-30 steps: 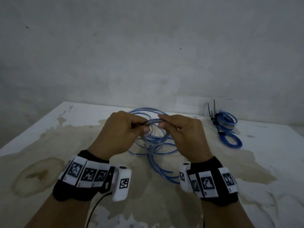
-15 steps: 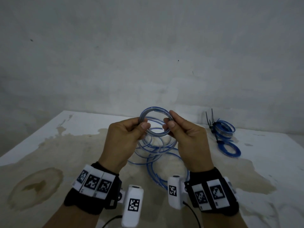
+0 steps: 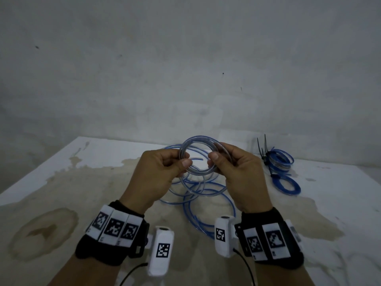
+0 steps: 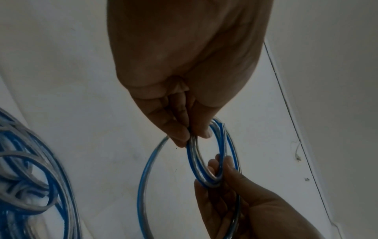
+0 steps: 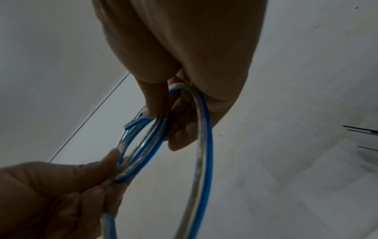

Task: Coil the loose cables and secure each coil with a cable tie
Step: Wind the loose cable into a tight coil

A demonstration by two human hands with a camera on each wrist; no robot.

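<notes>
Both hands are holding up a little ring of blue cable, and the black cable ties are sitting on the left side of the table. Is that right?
Almost. In the head view the black cable ties are on the right side of the table, beside the finished blue coils. The left hand and right hand do hold the small cable coil.

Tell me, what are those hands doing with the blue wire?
A person is winding a blue cable into a small coil above the table. The left hand pinches one side and the right hand pinches the other. Most of the cable lies loose on the table. Two finished coils sit at the right beside black ties.
</notes>
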